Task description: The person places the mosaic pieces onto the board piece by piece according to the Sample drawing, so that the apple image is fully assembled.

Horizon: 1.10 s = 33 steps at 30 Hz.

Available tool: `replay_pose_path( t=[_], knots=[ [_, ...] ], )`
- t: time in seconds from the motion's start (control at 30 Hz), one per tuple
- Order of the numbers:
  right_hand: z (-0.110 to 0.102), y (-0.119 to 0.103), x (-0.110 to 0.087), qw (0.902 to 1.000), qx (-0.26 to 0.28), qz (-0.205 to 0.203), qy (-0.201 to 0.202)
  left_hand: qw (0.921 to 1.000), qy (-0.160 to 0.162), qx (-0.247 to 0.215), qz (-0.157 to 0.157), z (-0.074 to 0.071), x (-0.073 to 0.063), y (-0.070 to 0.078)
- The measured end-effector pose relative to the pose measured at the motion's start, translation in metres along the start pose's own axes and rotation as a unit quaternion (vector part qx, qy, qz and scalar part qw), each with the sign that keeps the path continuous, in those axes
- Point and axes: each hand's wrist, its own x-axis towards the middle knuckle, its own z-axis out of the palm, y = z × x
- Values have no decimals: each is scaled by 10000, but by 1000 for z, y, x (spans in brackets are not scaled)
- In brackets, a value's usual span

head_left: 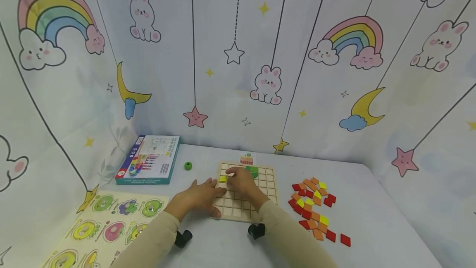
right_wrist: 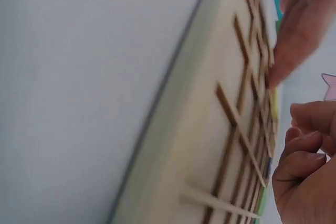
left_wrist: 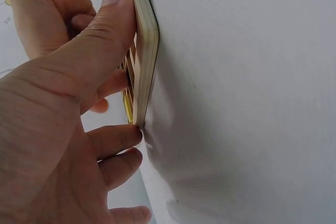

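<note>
Grid board, left edge touched by the spread left hand.
A yellow tile is seated just left of the curled right hand; whether anything is pinched cannot be told.

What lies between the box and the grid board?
In the head view, a green bead lies between box and board, with the left hand nearer the wearer.

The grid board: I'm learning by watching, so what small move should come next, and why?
Perhaps have the right hand press the yellow tile gently to check it sits flat: that hand is right beside it, and the left hand touches the edge of the grid board, seemingly steadying it.
</note>
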Motion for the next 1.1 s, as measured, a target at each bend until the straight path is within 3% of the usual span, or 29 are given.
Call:
replay_pose_path(
  t=[0.1,0.17,0.37,0.53,0.67,0.77,0.83,1.03,1.1],
  knots=[
    [-18,6,-6,9971,762,26,66,10000,-19,-13,-21,0,0,1],
    [-35,10,-11,9899,1398,126,172,10000,-44,-26,-42,0,-1,1],
    [-96,31,-25,9510,3019,380,542,9999,-72,-69,-77,-3,-5,3],
    [-155,49,-56,9192,3791,691,810,9999,-62,-140,-78,-5,-6,4],
    [-193,68,-90,8967,4242,844,939,9998,-83,-166,-105,-3,-6,5],
    [-213,91,-112,8951,4256,889,988,9997,-95,-187,-131,-3,-6,6],
    [-222,106,-124,8914,4297,1002,1035,9997,-99,-181,-145,-3,-6,7],
    [-239,141,-150,8636,4720,1415,1064,9997,-67,-176,-123,-3,-5,6],
    [-243,149,-155,8589,4751,1559,1111,9997,-74,-207,-108,-2,-5,6]
  ],
)
